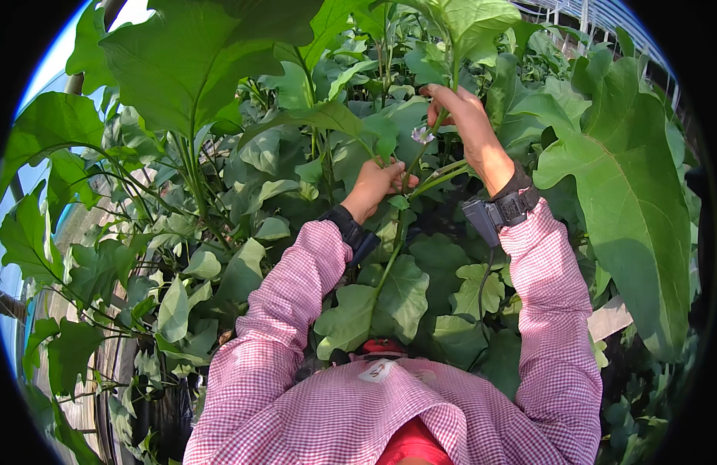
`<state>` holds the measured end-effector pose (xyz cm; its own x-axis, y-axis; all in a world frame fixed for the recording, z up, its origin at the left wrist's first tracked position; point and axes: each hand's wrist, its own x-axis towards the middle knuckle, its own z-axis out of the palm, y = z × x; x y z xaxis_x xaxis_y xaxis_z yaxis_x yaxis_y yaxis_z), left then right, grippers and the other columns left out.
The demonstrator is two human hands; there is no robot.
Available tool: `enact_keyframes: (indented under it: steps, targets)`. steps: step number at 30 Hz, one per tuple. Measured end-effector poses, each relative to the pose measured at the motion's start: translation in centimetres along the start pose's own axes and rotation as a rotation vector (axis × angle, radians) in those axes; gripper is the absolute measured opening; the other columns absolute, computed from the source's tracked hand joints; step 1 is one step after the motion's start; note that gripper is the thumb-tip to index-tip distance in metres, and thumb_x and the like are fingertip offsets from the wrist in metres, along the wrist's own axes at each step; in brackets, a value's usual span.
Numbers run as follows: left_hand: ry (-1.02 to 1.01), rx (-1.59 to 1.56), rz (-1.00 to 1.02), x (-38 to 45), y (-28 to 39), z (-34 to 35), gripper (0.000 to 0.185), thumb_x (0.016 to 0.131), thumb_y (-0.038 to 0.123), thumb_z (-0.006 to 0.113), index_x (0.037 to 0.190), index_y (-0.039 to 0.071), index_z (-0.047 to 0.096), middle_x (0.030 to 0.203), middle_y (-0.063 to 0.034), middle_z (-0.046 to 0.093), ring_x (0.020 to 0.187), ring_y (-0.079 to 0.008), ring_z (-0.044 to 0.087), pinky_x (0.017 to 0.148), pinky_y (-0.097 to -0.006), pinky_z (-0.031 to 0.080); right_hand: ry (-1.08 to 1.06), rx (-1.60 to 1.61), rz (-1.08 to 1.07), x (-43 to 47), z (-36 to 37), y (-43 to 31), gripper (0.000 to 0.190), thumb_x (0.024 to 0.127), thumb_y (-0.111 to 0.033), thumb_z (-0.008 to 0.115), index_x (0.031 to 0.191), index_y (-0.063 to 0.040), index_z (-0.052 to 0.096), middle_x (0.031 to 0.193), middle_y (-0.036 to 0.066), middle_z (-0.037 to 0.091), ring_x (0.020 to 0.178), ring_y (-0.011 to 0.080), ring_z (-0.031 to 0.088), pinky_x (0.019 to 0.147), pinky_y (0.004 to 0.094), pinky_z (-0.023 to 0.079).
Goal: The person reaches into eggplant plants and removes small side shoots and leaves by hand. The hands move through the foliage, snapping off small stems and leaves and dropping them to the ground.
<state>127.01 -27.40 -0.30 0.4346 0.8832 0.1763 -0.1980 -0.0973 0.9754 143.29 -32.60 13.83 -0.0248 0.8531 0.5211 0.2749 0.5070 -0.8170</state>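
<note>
An eggplant plant with lobed green leaves and forking green stems (393,261) stands before me. My left hand (377,183) is at the fork of the stems, its fingers bent around a shoot there; what lies between the fingertips is partly hidden. Higher and to the right, my right hand (463,119) is curled around an upright stem (455,67), with part of the grip hidden behind the palm. A pale purple flower (422,135) hangs between the two hands. Below the right hand, cut-looking or thick side stems (442,176) branch off towards the right.
Dense foliage surrounds both arms, with a large leaf (620,168) at the right and another broad leaf (190,64) at the upper left. A cable (481,290) hangs from the device on my right wrist among the leaves. Metal framing (584,23) shows at the upper right.
</note>
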Motion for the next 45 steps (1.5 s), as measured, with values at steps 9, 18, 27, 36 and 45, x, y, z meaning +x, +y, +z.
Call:
enact_keyframes:
  steps: [9,18,27,36,45]
  targets:
    - [-0.018,-0.034,0.114,-1.7,-1.0,0.8,0.028,0.098,0.022,0.055,0.116,0.001,0.051,0.104,-0.0138,0.070,0.094,-0.0184,0.066,0.085,-0.0323,0.050,0.045,0.158,0.398,3.9,-0.9,0.6,0.043,0.096,-0.041,0.045,0.111,-0.002,0.054,0.088,0.015,0.072,0.078,0.0193,0.065,0.076,0.0334,0.049]
    - [0.286,0.261,0.213,-4.9,-3.9,-8.3,0.020,0.086,0.003,0.051,0.102,-0.006,0.058,0.084,-0.0100,0.068,0.071,-0.0152,0.061,0.068,-0.0285,0.049,0.245,-0.304,-0.365,-1.0,3.8,-0.6,0.066,0.086,-0.027,0.067,0.135,0.007,0.039,0.116,0.018,0.057,0.098,0.0205,0.060,0.084,0.0341,0.051]
    - [0.583,-0.064,0.432,6.5,1.2,-22.1,0.025,0.093,0.006,0.049,0.115,-0.004,0.057,0.108,-0.0122,0.066,0.094,-0.0191,0.063,0.082,-0.0315,0.052,0.009,-0.302,-0.402,-7.6,6.4,-2.0,0.018,0.087,0.000,0.059,0.105,0.004,0.060,0.097,0.009,0.059,0.087,0.0171,0.061,0.080,0.0284,0.049]
    - [-0.210,0.082,-0.267,6.9,4.5,-21.8,0.045,0.098,0.048,0.052,0.129,0.016,0.059,0.115,0.0041,0.064,0.097,-0.0079,0.060,0.083,-0.0246,0.046,-0.088,-0.170,0.033,-16.1,5.5,0.1,0.013,0.090,0.007,0.054,0.100,0.003,0.062,0.091,0.006,0.059,0.078,0.0117,0.060,0.071,0.0246,0.050]
    - [-0.251,0.462,-0.168,12.2,2.6,-24.5,0.031,0.103,0.024,0.045,0.127,0.007,0.056,0.108,-0.0073,0.065,0.103,-0.0188,0.064,0.087,-0.0327,0.053,0.193,-0.025,0.403,-24.6,2.4,3.3,0.016,0.097,-0.002,0.049,0.107,0.001,0.061,0.084,0.006,0.064,0.071,0.0096,0.060,0.067,0.0231,0.049]
